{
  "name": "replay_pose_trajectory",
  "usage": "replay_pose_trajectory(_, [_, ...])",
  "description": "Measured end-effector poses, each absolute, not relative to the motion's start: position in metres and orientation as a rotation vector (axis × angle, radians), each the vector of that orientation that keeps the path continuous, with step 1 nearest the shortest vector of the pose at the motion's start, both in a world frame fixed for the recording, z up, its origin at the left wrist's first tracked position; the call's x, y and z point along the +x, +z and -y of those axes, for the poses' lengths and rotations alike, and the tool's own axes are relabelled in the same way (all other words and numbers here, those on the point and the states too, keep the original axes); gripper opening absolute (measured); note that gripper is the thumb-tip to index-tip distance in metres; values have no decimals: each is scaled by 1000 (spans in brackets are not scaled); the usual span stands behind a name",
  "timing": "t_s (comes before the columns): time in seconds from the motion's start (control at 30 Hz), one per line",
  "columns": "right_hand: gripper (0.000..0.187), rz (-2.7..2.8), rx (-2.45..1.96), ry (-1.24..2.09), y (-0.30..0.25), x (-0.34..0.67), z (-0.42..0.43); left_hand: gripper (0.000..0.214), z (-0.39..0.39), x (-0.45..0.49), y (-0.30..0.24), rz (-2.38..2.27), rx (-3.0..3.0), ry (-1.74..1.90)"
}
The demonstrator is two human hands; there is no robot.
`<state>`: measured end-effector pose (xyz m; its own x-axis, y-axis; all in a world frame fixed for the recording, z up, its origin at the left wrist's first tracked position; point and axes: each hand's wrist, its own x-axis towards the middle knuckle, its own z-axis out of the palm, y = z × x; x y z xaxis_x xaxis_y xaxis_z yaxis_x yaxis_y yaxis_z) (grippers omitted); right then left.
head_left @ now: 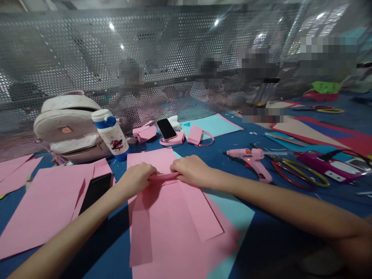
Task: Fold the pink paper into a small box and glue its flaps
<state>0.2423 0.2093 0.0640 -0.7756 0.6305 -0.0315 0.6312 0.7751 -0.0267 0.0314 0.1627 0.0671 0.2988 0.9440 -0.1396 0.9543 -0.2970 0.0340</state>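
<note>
Both my hands hold a folded pink paper strip (164, 177) between them, just above a stack of pink paper sheets (171, 248). My left hand (138, 176) is closed on the strip's left end. Its right end is pinched by my right hand (188, 169), with the fingertips curled out of sight. Loose pink flaps hang below the strip toward me, one on each side. A light blue sheet (240, 213) shows from under the pink stack at the right. Nearest to my right hand on the table lies a pink glue gun (252, 159).
At left stand a white backpack (68, 128) and a water bottle (112, 133). A dark phone (95, 190) lies by more pink sheets (43, 197). Ahead are small pink paper bags (195, 135) and another phone (166, 129). Scissors (299, 174) and a purple device (331, 166) lie at right.
</note>
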Motion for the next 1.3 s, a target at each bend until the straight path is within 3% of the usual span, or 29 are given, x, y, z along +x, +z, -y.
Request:
replay_pose_trajectory(0.23, [19, -2901, 1059, -1, 68, 240, -202, 29, -165, 31, 61, -1870, 2464, -149])
replay_pose_trajectory(0.63, [31, -2939, 1232, 34, 72, 246, -222, 19, -178, 24, 68, -1881, 2416, 173])
replay_pose_trajectory(1.3, [21, -2996, 1136, -220, 69, 240, -207, 40, -171, 28, 76, -2027, 2340, 266])
